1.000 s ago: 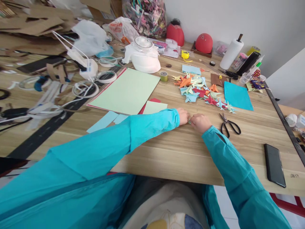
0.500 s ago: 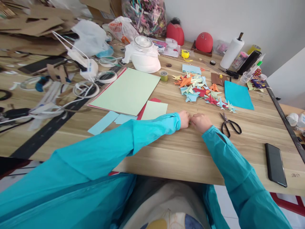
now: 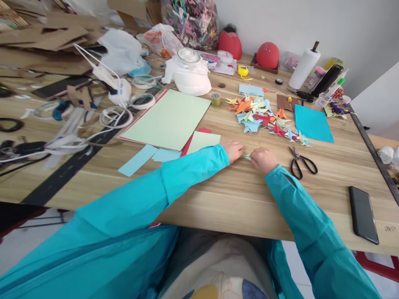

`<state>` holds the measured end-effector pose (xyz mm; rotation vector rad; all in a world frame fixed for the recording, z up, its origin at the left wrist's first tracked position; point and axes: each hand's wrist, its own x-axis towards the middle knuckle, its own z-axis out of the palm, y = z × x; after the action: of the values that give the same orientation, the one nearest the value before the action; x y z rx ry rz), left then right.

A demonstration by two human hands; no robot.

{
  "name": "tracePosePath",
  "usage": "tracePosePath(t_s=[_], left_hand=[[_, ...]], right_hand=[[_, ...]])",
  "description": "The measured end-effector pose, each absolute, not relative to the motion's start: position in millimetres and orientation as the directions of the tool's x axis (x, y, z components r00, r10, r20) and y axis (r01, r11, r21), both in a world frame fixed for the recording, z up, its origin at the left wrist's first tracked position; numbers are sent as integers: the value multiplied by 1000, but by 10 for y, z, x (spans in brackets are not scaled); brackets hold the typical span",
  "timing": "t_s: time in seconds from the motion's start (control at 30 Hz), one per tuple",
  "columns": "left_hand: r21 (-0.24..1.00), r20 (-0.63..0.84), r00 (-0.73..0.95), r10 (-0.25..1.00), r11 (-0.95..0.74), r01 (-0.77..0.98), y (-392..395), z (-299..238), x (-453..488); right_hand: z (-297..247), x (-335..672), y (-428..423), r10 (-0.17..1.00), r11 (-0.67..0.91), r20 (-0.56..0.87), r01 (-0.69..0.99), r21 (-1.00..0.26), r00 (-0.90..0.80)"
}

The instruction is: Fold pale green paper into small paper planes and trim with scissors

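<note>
Scrap (image 3: 246, 157): lay pale green on the table (image 3: 218, 199) between the hands, seemingly part-folded.
Right hand (image 3: 264, 160): was closed on the scrap's end.
Left hand (image 3: 232, 151): rested just beside; its grip could not be told.
Folded shapes (image 3: 243, 106): lay heaped beyond, apparently finished.
Flat sheets (image 3: 168, 120): lay leftward, seemingly not yet folded.
Writing: marks (image 3: 392, 229) near the table's right edge were too small to read; no brand was legible.

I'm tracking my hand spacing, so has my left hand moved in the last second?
Yes, to the left: judged against the scissors, your left hand has moved away from them, toward the small green sheet.
</note>
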<state>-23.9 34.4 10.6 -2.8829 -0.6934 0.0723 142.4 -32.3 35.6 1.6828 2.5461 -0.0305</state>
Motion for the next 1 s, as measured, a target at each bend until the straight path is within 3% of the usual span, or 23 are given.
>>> tracePosePath(t_s=[0.2,0.5,0.7,1.0], left_hand=[[-164,54,892,449,-877,451,332,150,-57],[-171,83,976,204,-961,215,319,88,-148],[-98,145,839,524,-837,539,327,29,-187],[-64,207,888,411,-900,432,288,-14,-34]], right_hand=[[385,1410,-313,917,388,-111,921,38,-382],[384,1406,-324,922,378,-110,925,38,-372],[356,1395,-364,923,381,-80,923,42,-377],[360,1376,-377,934,356,-62,929,104,-351]])
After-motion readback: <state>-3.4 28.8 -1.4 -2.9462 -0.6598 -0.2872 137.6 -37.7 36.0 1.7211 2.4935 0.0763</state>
